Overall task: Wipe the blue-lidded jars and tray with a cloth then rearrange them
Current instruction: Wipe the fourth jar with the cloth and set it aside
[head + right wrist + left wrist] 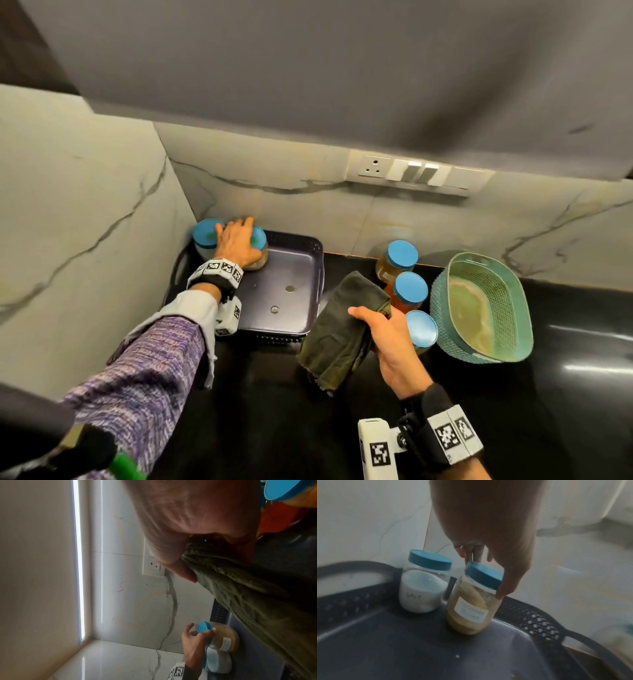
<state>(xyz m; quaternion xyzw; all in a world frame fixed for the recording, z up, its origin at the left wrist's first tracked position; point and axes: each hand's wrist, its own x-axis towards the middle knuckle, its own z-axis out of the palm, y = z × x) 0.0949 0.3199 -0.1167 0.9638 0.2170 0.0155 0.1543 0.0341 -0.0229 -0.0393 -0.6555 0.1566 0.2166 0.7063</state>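
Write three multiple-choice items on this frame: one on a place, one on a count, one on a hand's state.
1. Where does the salt jar stand?
A. In the tray's far left corner
B. In the green basket
C. On the counter by the socket

2. How many jars stand outside the tray?
A. One
B. Three
C. Five

3. What is the right hand doing?
A. Resting flat on the counter
B. Lifting a jar
C. Gripping the cloth

Answers: 1 A, it stands against the tray's corner wall, by the brown-powder jar; 2 B, three blue lids line up beside the basket; 3 C, thumb and fingers clasp the cloth.
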